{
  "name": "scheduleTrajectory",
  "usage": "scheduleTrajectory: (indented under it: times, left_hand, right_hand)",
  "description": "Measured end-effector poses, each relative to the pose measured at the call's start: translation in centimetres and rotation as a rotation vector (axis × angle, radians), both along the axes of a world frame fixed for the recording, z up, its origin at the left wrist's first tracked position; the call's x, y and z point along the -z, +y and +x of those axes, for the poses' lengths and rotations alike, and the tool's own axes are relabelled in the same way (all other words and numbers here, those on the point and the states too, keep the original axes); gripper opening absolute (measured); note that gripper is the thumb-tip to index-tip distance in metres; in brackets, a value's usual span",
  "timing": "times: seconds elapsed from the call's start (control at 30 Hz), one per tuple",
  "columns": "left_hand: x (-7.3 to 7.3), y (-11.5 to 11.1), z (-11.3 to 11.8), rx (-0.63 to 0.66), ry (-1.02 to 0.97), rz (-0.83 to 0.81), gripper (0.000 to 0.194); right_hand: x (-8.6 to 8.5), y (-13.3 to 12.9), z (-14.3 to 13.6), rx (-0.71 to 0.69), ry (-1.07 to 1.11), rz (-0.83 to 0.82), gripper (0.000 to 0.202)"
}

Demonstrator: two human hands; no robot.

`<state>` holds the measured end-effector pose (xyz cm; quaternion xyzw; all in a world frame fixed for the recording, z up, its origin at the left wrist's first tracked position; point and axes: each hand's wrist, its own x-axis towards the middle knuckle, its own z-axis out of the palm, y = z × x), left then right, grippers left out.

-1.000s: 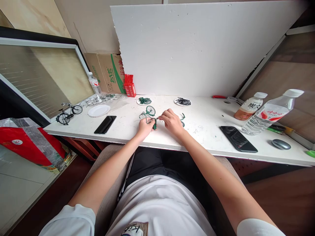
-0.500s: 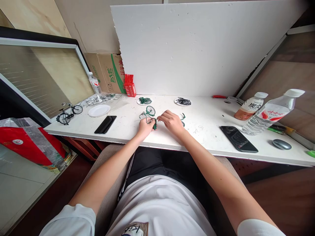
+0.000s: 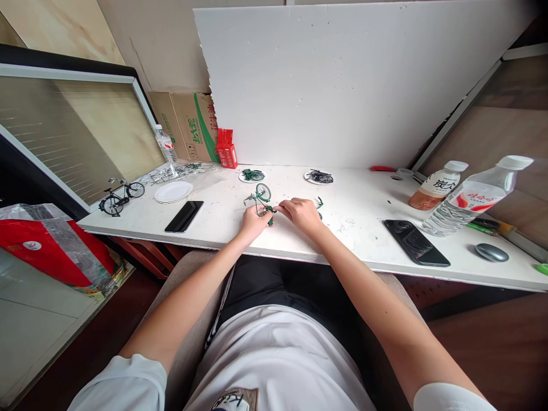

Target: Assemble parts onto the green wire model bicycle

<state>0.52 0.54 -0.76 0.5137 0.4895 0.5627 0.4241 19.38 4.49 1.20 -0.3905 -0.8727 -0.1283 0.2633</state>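
A small green model bicycle (image 3: 262, 193) is gripped by my left hand (image 3: 254, 220), its spoked wheel pointing away from me and its lower end partly hidden by the fingers. My right hand (image 3: 302, 214) is closed in a pinch right beside the model's near end; whatever lies between those fingertips is too small to make out. Just past the right hand lie loose green parts (image 3: 319, 202), partly covered by it. Farther back, one white plate (image 3: 241, 178) carries green parts and another plate (image 3: 319, 182) carries black ones.
A finished-looking black model bicycle (image 3: 122, 196) stands at the table's left end, near a bare white plate (image 3: 173, 192) and a phone (image 3: 184, 216). To the right are another phone (image 3: 416, 242), a mouse (image 3: 491, 252), a tea bottle (image 3: 438, 185) and a water bottle (image 3: 477, 197).
My right hand has shifted slightly, its fingers flatter and its fingertips closer to the green model bicycle. The left hand keeps its hold with almost no movement.
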Motion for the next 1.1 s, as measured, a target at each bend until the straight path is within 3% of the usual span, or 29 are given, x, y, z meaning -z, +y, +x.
scheduleTrajectory:
  times: [0.2,0.5,0.8,1.1]
  left_hand:
    - [0.2,0.1,-0.1,0.011,0.105,0.053,0.003]
    - [0.9,0.7,-0.3,-0.077,0.073,0.101,0.009]
    - [1.2,1.0,-0.5,-0.045,0.021,0.093,0.010]
    - [1.3,1.1,-0.2,-0.059,0.094,0.131,0.014]
  right_hand:
    - [0.2,0.1,-0.1,-0.001,-0.021,-0.009,0.054]
    - [0.6,0.1,-0.3,-0.136,0.093,-0.040,0.019]
    - [0.8,0.0,-0.4,0.022,0.043,-0.107,0.030]
    - [1.3,0.4,0.0,0.084,-0.028,-0.075,0.048]
